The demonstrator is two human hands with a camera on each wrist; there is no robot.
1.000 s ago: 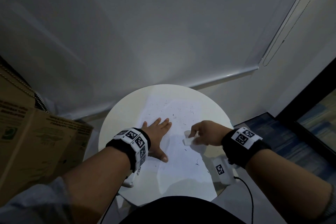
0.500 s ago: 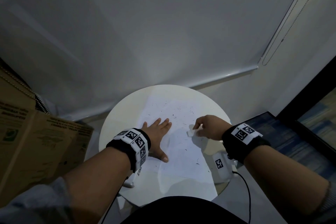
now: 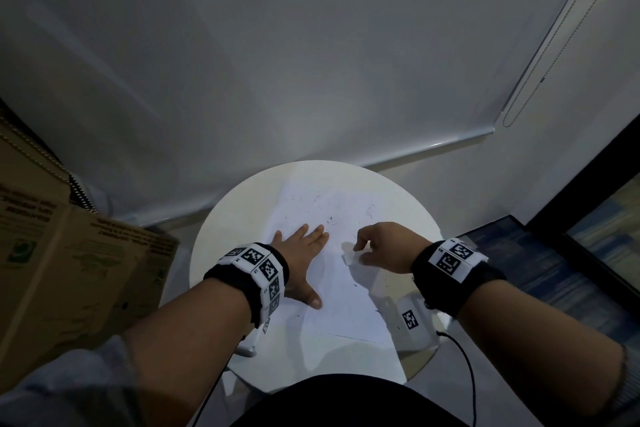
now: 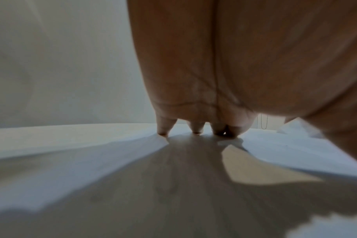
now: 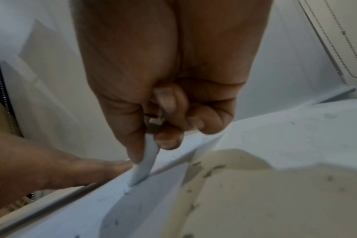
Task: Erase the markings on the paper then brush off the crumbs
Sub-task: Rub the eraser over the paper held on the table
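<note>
A white sheet of paper (image 3: 341, 302) lies on the round white table (image 3: 221, 246), strewn with dark eraser crumbs (image 3: 327, 220). My left hand (image 3: 301, 253) lies flat on the paper's left part, fingers straight and spread, seen from below as the left hand (image 4: 204, 125) with fingertips on the sheet. My right hand (image 3: 377, 246) pinches a white eraser (image 3: 349, 255) between thumb and fingers at the paper's middle right. In the right wrist view the eraser (image 5: 147, 162) touches the paper (image 5: 275, 145) with its lower tip, and crumbs (image 5: 212, 170) lie around it.
A cardboard box (image 3: 62, 253) stands close at the left of the table. A white roller blind (image 3: 311, 62) hangs behind, its bead cord (image 3: 540, 80) at the right. A small tagged white device (image 3: 412, 322) with a black cable (image 3: 467, 374) hangs under my right wrist.
My right hand with the eraser moved away from me and back again slightly over the paper's middle right. The left hand has stayed flat in place.
</note>
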